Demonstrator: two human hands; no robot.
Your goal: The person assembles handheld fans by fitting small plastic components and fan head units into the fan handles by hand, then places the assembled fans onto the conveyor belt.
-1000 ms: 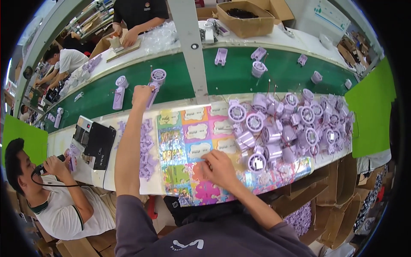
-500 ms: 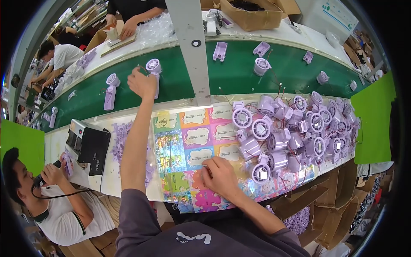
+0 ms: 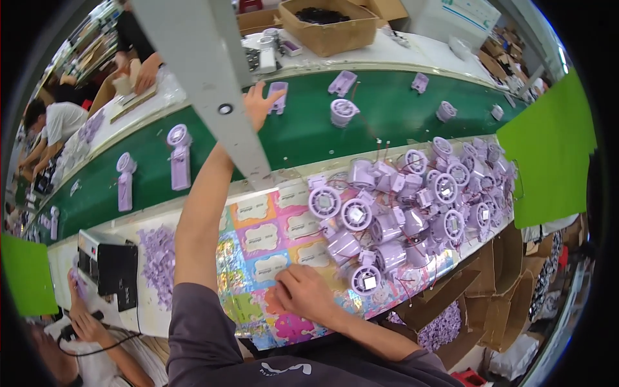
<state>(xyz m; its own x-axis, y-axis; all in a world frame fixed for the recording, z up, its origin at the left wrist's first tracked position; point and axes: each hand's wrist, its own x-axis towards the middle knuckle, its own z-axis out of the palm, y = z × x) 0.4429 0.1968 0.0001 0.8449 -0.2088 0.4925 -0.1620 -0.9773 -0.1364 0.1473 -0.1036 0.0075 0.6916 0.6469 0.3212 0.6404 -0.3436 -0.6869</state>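
My left hand (image 3: 259, 106) stretches past the grey post over the green conveyor belt (image 3: 303, 132). Its fingers are spread at a light-purple handle shell (image 3: 278, 97); a fingertip overlaps the shell, and I cannot tell if it grips. My right hand (image 3: 304, 293) rests with curled fingers on the colourful printed sheet (image 3: 261, 240); whatever is inside them, if anything, is hidden. To its right lies a purple fan head (image 3: 366, 280) at the edge of a large pile of fan heads (image 3: 416, 222) with thin red wires. Two fan heads on handles, one of them a purple handheld fan (image 3: 180, 158), lie left on the belt.
The grey post (image 3: 206, 90) slants between me and the belt. A black machine (image 3: 109, 267) and small purple pieces (image 3: 158, 261) are at left, near a co-worker's hand (image 3: 84, 322). Cardboard boxes (image 3: 503, 277) stand lower right. More shells and a fan head (image 3: 343, 112) lie along the belt.
My left hand has moved from the handheld fan on the belt to the handle shell beyond the post. The view has swung right; my right hand still rests on the sheet.
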